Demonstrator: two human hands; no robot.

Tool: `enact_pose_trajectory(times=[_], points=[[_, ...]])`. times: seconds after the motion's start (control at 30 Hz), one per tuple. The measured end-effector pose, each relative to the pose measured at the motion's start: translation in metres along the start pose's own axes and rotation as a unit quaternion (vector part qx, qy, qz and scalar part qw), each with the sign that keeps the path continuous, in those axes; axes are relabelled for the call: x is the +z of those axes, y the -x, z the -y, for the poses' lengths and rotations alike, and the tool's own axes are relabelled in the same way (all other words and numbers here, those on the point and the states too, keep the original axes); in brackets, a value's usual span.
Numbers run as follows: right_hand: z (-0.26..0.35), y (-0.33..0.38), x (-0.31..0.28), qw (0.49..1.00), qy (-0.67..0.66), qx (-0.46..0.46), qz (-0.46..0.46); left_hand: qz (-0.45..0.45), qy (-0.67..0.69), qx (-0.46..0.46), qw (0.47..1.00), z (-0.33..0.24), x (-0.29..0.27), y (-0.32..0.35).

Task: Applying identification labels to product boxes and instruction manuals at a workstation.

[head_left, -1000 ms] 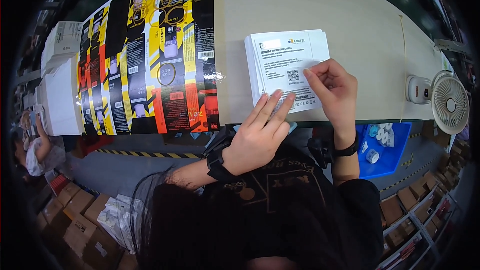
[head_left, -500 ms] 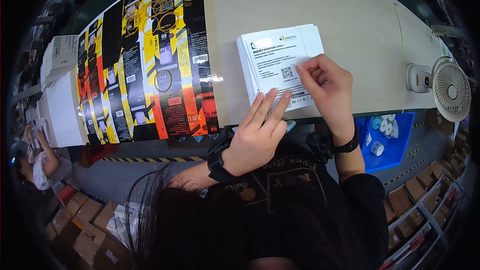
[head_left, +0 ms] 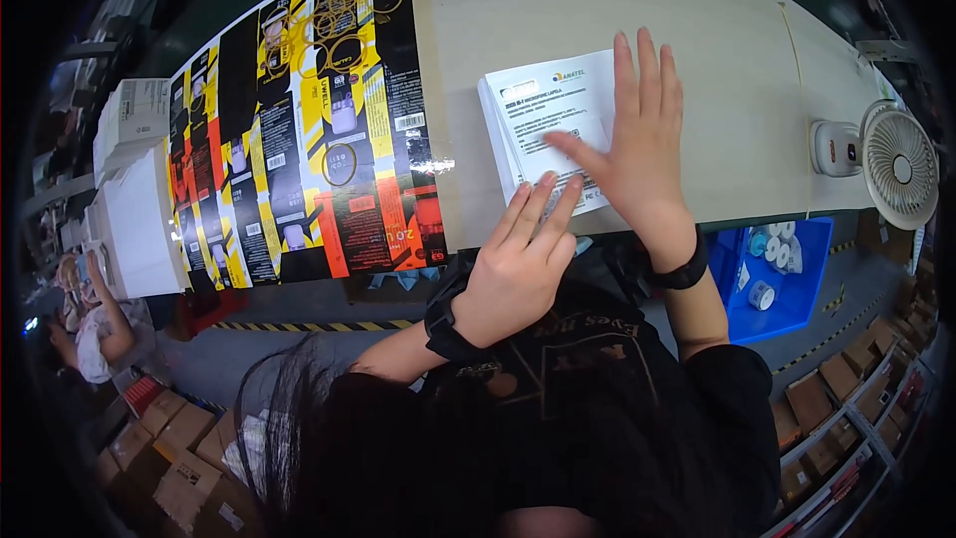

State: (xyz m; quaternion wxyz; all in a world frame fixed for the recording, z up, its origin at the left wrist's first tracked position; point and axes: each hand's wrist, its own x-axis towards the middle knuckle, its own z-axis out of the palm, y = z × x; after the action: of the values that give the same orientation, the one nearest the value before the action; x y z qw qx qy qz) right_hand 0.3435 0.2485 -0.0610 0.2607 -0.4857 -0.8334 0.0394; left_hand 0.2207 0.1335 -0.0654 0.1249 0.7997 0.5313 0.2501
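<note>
A stack of white printed sheets or flat boxes [head_left: 538, 108] lies on the table before me. Its top face carries black text and a square code, partly covered by my fingers. My left hand [head_left: 526, 264] rests its outstretched fingertips on the near edge of the stack. Over the right side of the stack, my right hand [head_left: 637, 139] is spread flat, fingers pointing away and thumb reaching across the printed face. Neither hand grips anything that I can see. Dark bands circle both wrists.
Colourful printed card sheets [head_left: 344, 130] cover the table's left part, with rubber bands [head_left: 344, 15] on them. White stacks [head_left: 134, 199] stand at the far left. To the right are a small fan [head_left: 901, 169] and a blue bin [head_left: 797, 289] holding rolls. A person [head_left: 95, 334] is at far left.
My right hand has gone from pinched fingers at the square code to spread flat along the stack's right side. My left hand stays at the near edge.
</note>
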Motion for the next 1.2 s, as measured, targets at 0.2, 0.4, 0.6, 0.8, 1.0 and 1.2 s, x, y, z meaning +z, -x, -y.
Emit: enact_pose_trajectory(times=[0.2,0.4,0.6,0.8,1.0,1.2], points=[[-0.033,0.004,0.005,0.965,-0.253,0.049,0.047,0.001,0.026,-0.007,1.0,0.005,-0.005,0.005],[-0.042,0.031,0.015,0.651,-0.707,0.274,0.037,-0.293,0.592,-0.239,0.712,0.023,0.02,0.015],[0.011,0.036,0.018,0.641,-0.73,0.221,0.086,-0.318,0.658,-0.28,0.622,0.036,0.032,0.028],[0.085,0.025,0.064,0.669,-0.695,0.185,0.184,-0.392,0.648,-0.357,0.547,0.087,-0.028,0.072],[0.123,-0.01,0.101,0.716,-0.671,0.089,0.172,-0.375,0.645,-0.254,0.616,0.151,-0.038,0.119],[0.113,-0.012,0.1,0.752,-0.635,0.048,0.17,-0.478,0.554,-0.269,0.626,0.111,-0.074,0.177]])
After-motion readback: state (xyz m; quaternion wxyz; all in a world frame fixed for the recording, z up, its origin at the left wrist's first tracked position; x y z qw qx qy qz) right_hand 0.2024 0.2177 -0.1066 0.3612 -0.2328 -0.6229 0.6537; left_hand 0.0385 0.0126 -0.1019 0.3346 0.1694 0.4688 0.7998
